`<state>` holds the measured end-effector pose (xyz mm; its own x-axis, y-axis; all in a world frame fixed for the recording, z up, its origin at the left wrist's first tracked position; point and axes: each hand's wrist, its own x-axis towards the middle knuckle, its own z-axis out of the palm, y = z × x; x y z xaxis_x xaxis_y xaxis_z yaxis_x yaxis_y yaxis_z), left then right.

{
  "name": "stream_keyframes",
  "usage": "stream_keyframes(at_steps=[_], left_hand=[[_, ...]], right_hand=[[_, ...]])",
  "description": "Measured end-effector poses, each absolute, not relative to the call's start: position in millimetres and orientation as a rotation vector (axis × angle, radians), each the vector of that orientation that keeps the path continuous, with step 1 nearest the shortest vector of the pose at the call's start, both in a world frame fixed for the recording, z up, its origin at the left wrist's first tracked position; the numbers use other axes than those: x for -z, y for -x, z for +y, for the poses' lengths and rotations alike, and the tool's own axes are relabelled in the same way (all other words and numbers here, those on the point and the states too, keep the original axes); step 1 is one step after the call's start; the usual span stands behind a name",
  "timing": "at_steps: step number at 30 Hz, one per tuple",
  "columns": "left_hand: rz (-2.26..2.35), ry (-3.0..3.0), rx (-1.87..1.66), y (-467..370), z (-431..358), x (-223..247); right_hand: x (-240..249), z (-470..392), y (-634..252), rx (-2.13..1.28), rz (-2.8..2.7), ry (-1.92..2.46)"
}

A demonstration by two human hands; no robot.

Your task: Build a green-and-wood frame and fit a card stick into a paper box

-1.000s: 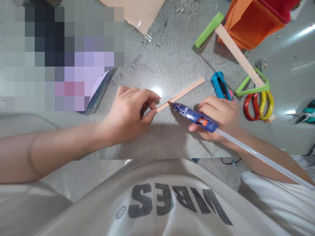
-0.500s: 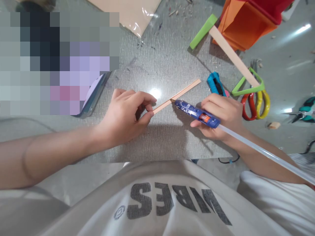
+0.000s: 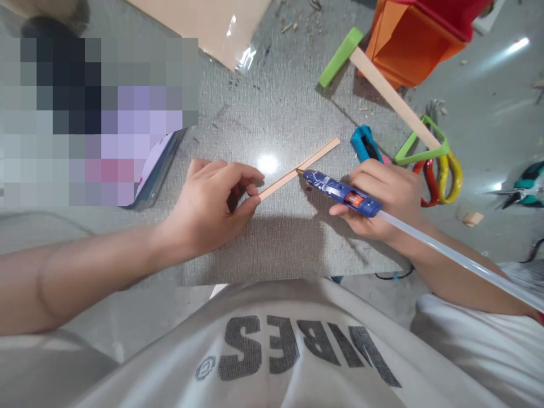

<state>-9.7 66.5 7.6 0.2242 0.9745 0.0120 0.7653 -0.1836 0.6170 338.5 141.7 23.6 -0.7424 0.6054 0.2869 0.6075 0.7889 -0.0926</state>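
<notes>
My left hand [image 3: 216, 204] pinches the lower left end of a thin pale wooden strip [image 3: 318, 154] between thumb and fingers. The strip slants up to the right over the grey table. In my right hand [image 3: 382, 198] is a blue glue gun [image 3: 340, 191], its tip touching or just above the middle of the strip. A long translucent glue stick [image 3: 450, 258] sticks out of the gun's back end, across my right forearm. The fingers of my right hand are wrapped round the gun's handle, which is mostly hidden.
Beyond my right hand lie a teal cutter [image 3: 365, 143], red and yellow scissors handles [image 3: 449, 178], and a wooden stick with green pieces [image 3: 395, 96]. An orange box [image 3: 408, 51] stands behind. Pliers [image 3: 529, 186] are far right, a clear-wrapped sheet [image 3: 212, 22] at the back, a blurred area at left.
The whole view has shifted slightly, with the table objects a little further left. Both hands keep their hold, and the gun's tip stays at the middle of the strip.
</notes>
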Motion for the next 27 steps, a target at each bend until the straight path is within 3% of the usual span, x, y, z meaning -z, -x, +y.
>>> stream_keyframes(at_steps=[27], left_hand=[[1.616, -1.987, -0.553, 10, 68, -13]], right_hand=[[-33, 145, -341, 0.095, -2.611, 1.284]])
